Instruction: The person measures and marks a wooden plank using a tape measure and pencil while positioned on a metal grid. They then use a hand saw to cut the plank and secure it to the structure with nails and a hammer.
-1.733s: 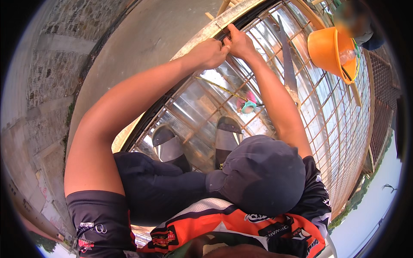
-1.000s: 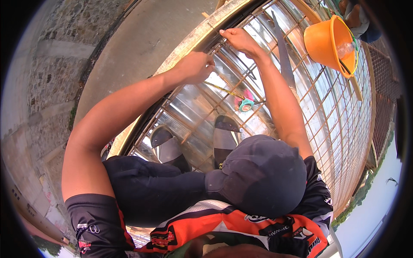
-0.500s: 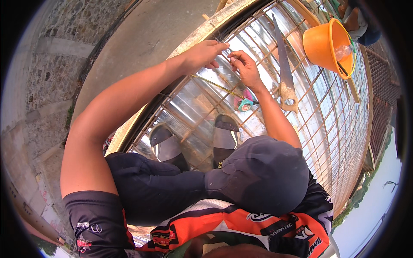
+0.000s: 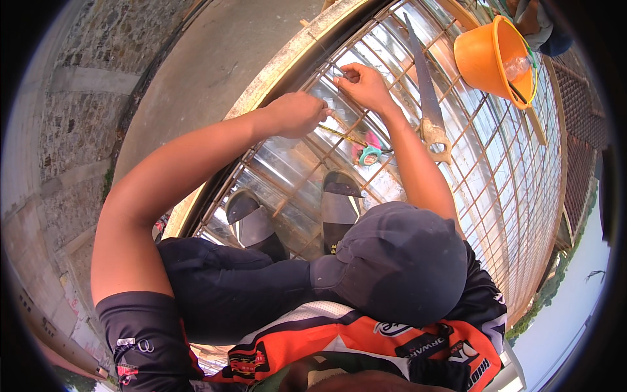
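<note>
My left hand (image 4: pixel 297 114) is closed just above the edge of a rusty rebar grid (image 4: pixel 320 171). Whatever its curled fingers hold, if anything, is hidden. Slightly farther out, my right hand (image 4: pixel 364 86) pinches what looks like a thin dark wire (image 4: pixel 339 70), close to the grid's outer bars. A yellow tape blade (image 4: pixel 339 134) runs from near my left hand to a teal tape measure (image 4: pixel 369 155), with something pink beside it. To the right of my right forearm lies a handsaw (image 4: pixel 428 98) with a wooden handle, flat on the bars.
An orange bucket (image 4: pixel 482 60) with a clear plastic item inside stands on the grid at the far right. Beyond it part of another person (image 4: pixel 532 26) shows. Shiny metal sheeting lies beneath the bars. A pale formwork board (image 4: pixel 268 81) edges the drop to concrete ground (image 4: pixel 215 72).
My left hand has pulled back toward me and curled shut, parting from my right hand. The right hand has shifted slightly up and left, still pinching.
</note>
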`<state>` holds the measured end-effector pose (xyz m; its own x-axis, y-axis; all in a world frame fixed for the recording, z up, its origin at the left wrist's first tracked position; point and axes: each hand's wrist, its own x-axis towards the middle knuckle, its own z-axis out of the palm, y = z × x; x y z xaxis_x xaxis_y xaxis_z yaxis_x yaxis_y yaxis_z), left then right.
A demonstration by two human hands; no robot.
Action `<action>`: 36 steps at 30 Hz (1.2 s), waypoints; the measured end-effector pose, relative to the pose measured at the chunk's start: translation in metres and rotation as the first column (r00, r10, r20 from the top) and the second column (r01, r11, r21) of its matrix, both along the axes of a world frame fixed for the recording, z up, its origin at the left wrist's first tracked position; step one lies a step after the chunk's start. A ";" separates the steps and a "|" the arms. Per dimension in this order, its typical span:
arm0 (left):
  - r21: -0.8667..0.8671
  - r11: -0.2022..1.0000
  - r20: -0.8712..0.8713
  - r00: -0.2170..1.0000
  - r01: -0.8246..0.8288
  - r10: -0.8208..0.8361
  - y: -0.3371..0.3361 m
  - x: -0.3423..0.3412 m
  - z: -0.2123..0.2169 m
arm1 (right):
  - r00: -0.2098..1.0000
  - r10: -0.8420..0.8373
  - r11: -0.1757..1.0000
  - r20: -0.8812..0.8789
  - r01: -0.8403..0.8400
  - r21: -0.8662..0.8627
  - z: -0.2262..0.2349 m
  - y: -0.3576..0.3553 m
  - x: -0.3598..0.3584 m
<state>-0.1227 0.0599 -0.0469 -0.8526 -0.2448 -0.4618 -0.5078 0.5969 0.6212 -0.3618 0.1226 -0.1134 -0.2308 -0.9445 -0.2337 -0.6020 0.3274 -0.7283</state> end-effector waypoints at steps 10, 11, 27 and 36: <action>0.160 0.985 -0.104 0.992 -0.059 0.076 0.004 -0.021 -0.018 | 0.955 0.066 0.987 -0.290 -0.019 0.161 -0.011 -0.014 0.015; 0.174 0.981 -0.091 0.991 -0.081 0.098 0.002 -0.020 -0.021 | 0.938 0.070 0.991 -0.338 -0.027 0.130 -0.014 -0.012 0.018; 0.043 0.998 0.005 0.999 -0.042 0.042 0.000 -0.036 -0.027 | 0.959 -0.231 0.973 0.164 0.230 0.025 -0.047 -0.028 -0.014; 0.110 0.961 -0.101 0.959 -0.252 0.263 0.003 -0.010 -0.032 | 0.984 -0.152 0.988 0.095 0.153 -0.001 -0.030 -0.042 -0.016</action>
<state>-0.1324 0.0630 -0.0788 -0.8147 -0.4226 -0.3971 -0.5591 0.3903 0.7315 -0.3778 0.0808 -0.1435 -0.3494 -0.9020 -0.2538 -0.4738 0.4037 -0.7826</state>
